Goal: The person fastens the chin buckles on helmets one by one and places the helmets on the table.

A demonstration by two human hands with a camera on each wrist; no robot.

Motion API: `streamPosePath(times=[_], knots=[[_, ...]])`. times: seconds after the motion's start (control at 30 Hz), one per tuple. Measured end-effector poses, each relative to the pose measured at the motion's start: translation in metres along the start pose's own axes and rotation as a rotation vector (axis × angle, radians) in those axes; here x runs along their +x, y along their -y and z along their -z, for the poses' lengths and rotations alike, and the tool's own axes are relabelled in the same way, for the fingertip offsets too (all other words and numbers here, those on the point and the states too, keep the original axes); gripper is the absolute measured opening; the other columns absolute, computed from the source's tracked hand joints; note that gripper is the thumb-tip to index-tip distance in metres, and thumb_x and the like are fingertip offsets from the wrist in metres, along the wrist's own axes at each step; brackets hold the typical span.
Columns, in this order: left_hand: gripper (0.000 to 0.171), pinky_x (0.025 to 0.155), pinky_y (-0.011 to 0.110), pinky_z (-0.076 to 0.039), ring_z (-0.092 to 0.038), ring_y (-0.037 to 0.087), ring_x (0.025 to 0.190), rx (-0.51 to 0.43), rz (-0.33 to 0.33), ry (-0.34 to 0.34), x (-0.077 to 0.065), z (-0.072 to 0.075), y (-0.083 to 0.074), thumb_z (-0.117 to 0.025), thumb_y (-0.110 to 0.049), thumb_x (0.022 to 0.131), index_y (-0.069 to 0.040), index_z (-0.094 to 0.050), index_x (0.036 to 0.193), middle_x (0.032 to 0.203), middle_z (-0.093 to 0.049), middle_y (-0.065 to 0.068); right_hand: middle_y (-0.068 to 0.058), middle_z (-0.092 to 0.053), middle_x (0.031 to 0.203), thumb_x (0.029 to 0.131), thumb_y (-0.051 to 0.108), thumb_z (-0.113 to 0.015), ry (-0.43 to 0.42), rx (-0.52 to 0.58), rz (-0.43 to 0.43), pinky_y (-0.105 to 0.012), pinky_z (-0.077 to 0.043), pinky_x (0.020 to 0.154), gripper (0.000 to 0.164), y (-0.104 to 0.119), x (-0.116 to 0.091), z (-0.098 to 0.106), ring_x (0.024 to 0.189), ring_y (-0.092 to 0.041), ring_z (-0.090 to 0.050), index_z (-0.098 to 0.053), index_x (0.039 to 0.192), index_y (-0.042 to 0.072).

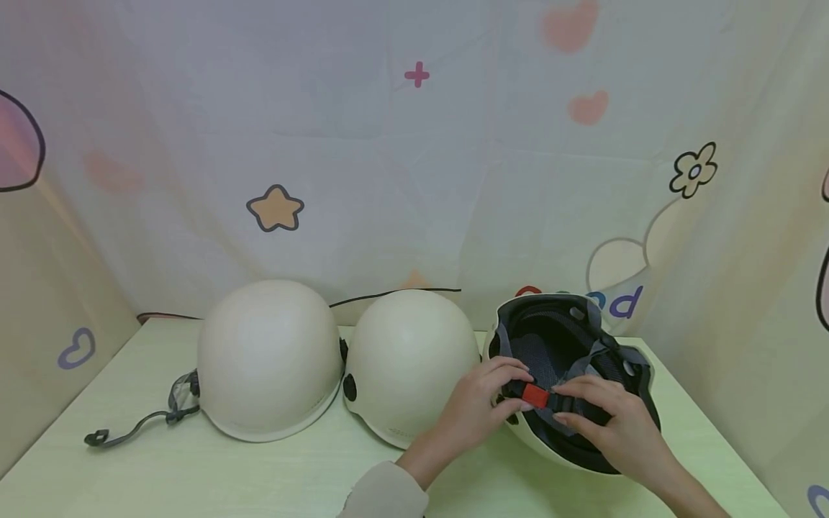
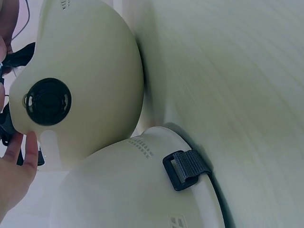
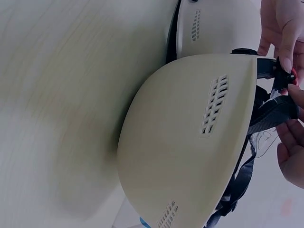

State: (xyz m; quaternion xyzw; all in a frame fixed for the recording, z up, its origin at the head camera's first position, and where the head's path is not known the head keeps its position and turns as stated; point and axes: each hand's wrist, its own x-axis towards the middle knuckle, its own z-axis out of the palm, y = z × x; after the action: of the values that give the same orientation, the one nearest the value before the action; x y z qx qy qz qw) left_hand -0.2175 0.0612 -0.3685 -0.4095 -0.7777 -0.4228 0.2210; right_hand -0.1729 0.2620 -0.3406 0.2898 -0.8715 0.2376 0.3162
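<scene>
At the right of the head view a white helmet [image 1: 539,349] lies turned over, its black padded inside facing up. Across its opening runs the dark chin strap with a red buckle [image 1: 535,395]. My left hand [image 1: 476,403] pinches the buckle's left end between thumb and fingers. On the other side, my right hand [image 1: 609,417] pinches the black strap end beside the red part. The buckle looks joined, though fingers hide part of it. In the right wrist view the overturned helmet's shell [image 3: 185,123] shows with straps hanging from its rim.
Two more white helmets stand dome up on the pale table [image 1: 272,482]: a middle one [image 1: 414,360] close against the overturned one, and a left one [image 1: 268,360] whose chin strap [image 1: 136,435] trails on the table. A printed curtain [image 1: 363,144] hangs behind.
</scene>
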Motion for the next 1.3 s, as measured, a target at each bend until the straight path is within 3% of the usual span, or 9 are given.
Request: streamPosePath(times=[0.27, 0.57, 0.8, 1.3], knots=[[0.028, 0.086, 0.017, -0.041, -0.054, 0.014, 0.101, 0.032, -0.022, 0.021, -0.0006, -0.0003, 0.0017, -0.072, -0.017, 0.077, -0.009, -0.067, 0.104, 0.108, -0.061, 0.002, 0.009, -0.062, 0.088, 0.055, -0.002, -0.082, 0.026, 0.017, -0.01, -0.022, -0.042, 0.065, 0.043, 0.0003, -0.0016, 0.0019, 0.077, -0.009, -0.053, -0.069, 0.092, 0.014], [0.027, 0.086, 0.017, -0.04, -0.056, 0.013, 0.098, 0.034, -0.023, 0.026, -0.001, -0.0011, 0.0006, -0.072, -0.018, 0.077, -0.009, -0.068, 0.102, 0.106, -0.065, 0.001, 0.009, -0.062, 0.087, 0.055, -0.003, -0.082, 0.021, 0.036, -0.03, -0.008, -0.039, 0.071, 0.044, 0.0006, -0.0022, 0.0023, 0.076, -0.005, -0.055, -0.068, 0.092, 0.013], [0.027, 0.087, 0.017, -0.04, -0.055, 0.013, 0.099, 0.033, -0.004, 0.034, -0.0008, -0.0009, -0.0009, -0.071, -0.019, 0.078, -0.009, -0.069, 0.103, 0.106, -0.065, 0.001, 0.006, -0.064, 0.085, 0.051, -0.005, -0.082, -0.016, 0.06, -0.005, -0.007, -0.039, 0.071, 0.044, -0.002, -0.0029, 0.0009, 0.076, -0.004, -0.057, -0.068, 0.09, 0.011], [0.026, 0.081, 0.018, -0.042, -0.057, 0.017, 0.093, -0.056, 0.031, -0.012, 0.0008, -0.0021, -0.0001, -0.074, -0.013, 0.075, -0.005, -0.07, 0.099, 0.101, -0.065, 0.005, 0.001, -0.065, 0.084, 0.05, -0.01, -0.081, -0.037, 0.051, 0.0, -0.006, -0.04, 0.074, 0.044, 0.0015, 0.003, -0.0047, 0.075, -0.011, -0.059, -0.066, 0.087, 0.008]])
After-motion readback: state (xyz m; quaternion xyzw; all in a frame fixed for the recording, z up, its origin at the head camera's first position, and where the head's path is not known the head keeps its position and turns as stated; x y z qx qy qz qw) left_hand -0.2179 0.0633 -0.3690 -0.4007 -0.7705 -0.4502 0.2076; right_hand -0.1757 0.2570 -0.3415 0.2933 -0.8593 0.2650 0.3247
